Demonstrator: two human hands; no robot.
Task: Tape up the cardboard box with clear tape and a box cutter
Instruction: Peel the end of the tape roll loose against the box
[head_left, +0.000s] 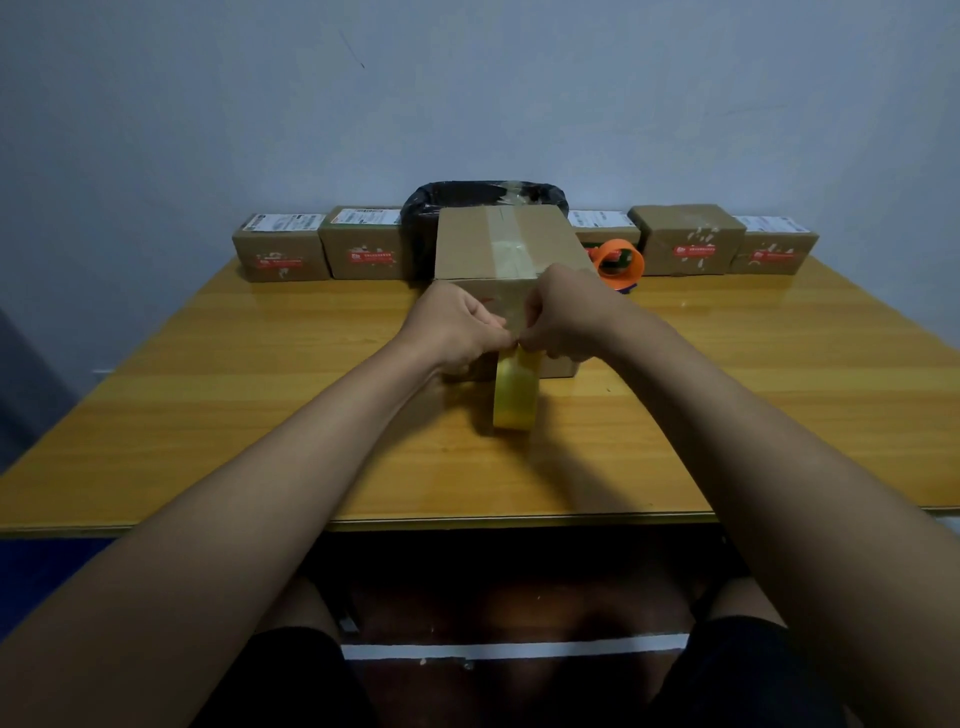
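Cardboard box is sitting mid-table with clear tape along its top; left hand and right hand are pinching the strip above the tape roll hanging against its front, small boxes lining the wooden table behind

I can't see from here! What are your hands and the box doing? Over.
Both hands, left and right, pinching tape at box front. Tape roll hangs below. Box top already taped. Nothing in the way.
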